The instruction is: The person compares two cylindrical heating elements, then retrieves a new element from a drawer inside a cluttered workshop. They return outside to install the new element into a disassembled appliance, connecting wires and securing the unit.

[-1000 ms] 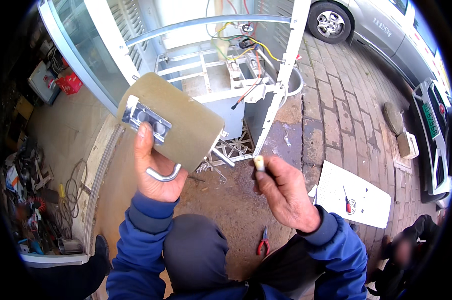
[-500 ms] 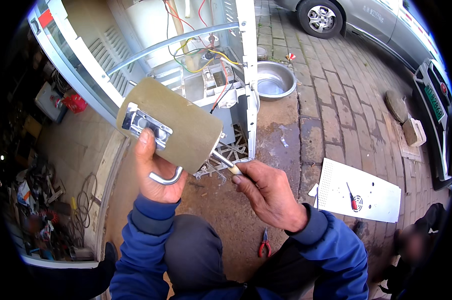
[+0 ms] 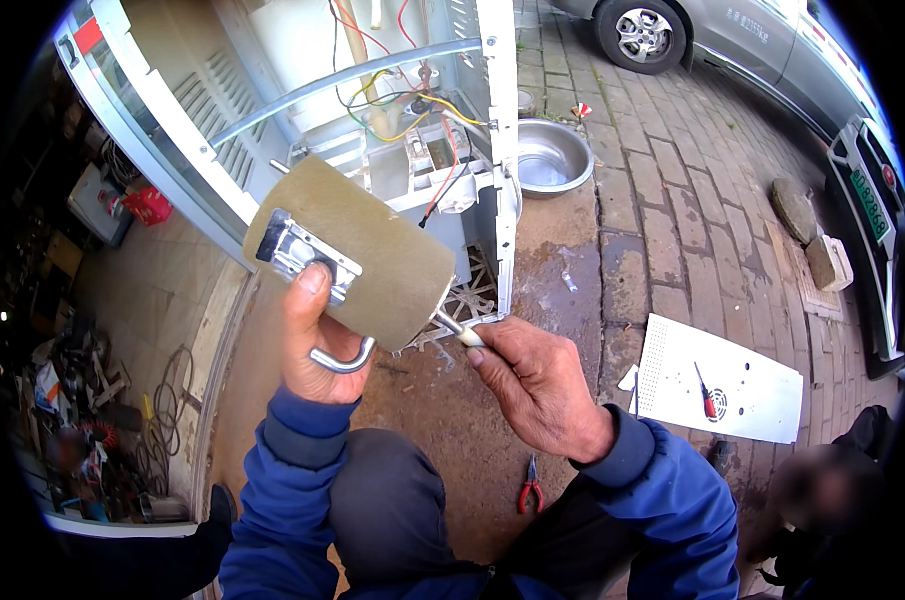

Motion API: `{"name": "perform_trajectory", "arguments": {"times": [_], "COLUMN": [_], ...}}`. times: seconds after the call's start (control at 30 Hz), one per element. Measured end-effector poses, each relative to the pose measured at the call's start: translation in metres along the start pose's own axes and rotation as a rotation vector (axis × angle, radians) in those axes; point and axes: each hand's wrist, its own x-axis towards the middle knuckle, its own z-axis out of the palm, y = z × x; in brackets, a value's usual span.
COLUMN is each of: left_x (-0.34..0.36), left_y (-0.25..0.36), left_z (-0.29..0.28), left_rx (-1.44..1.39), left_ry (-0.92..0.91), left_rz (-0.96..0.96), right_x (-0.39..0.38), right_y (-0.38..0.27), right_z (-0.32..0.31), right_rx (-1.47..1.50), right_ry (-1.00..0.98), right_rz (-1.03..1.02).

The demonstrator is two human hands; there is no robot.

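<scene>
Gripping tan felt-covered cylinder (image 3: 367, 250) with left hand (image 3: 317, 335) by its metal bracket, axis far-left to near-right; right hand (image 3: 537, 385) pinches its end tube (image 3: 450, 325).

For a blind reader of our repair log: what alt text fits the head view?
A left hand holds a tan cylinder by its metal bracket while the right hand grips a tube end beneath it. An opened white appliance, steel bowl and red pliers lie around.
</scene>
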Motion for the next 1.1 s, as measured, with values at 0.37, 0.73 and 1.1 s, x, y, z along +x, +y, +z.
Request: {"name": "perform_trajectory", "arguments": {"times": [0.37,0.73,1.1], "left_x": [-0.004,-0.004,-0.006], "left_y": [0.001,0.0,-0.002], "left_z": [-0.001,-0.007,-0.016], "left_rx": [0.011,0.026,-0.03], "left_ry": [-0.021,-0.041,-0.011], "left_rz": [-0.059,-0.138,-0.085], "right_x": [0.0,-0.003,-0.002], "right_y": [-0.003,-0.005,-0.01], "right_z": [0.007,0.009,0.005], "right_rx": [-0.053,-0.048,0.129], "right_ry": [-0.007,-0.009,-0.013], "right_rz": [0.007,0.037,0.238]}}
